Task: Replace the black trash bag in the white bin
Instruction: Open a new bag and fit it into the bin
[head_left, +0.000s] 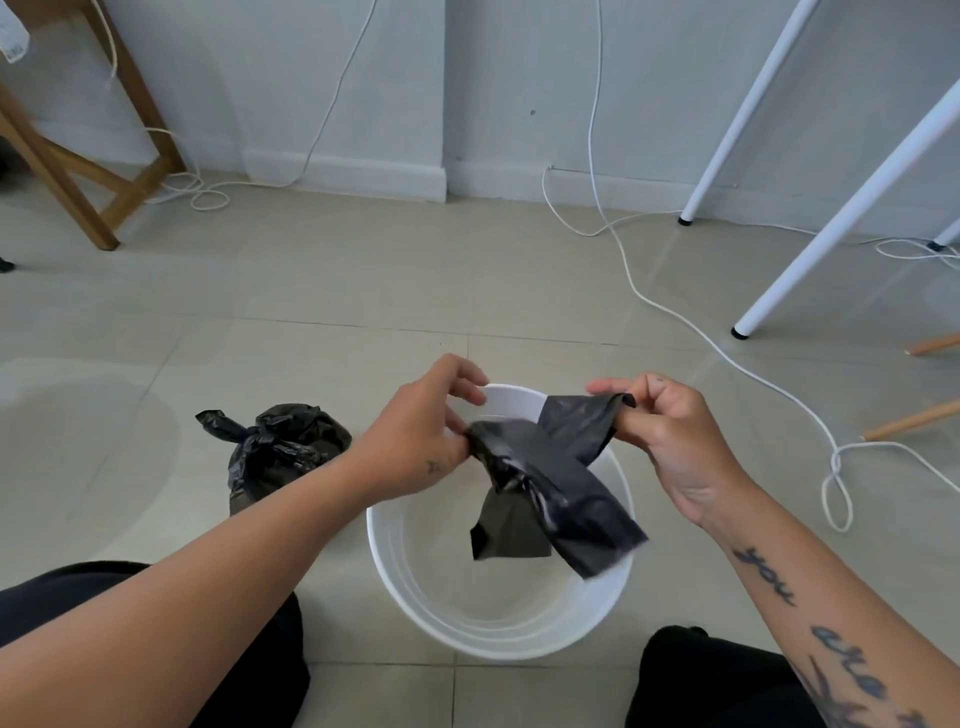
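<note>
Removal is looking done, the tied old bag (280, 452) sitting at the white bin's (396, 582) ten o'clock, while left hand (421, 431) and right hand (670, 441) are pinching a folded new bag (550, 478) above it, lining not yet begun

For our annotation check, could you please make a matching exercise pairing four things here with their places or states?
Things: 1 folded bag; 2 knotted bag; 3 white bin; 4 white cable.
States: A looped on the floor; B held between left hand and right hand; C unlined inside; D tied shut, beside the bin.
Pairs: 1-B; 2-D; 3-C; 4-A.
</note>
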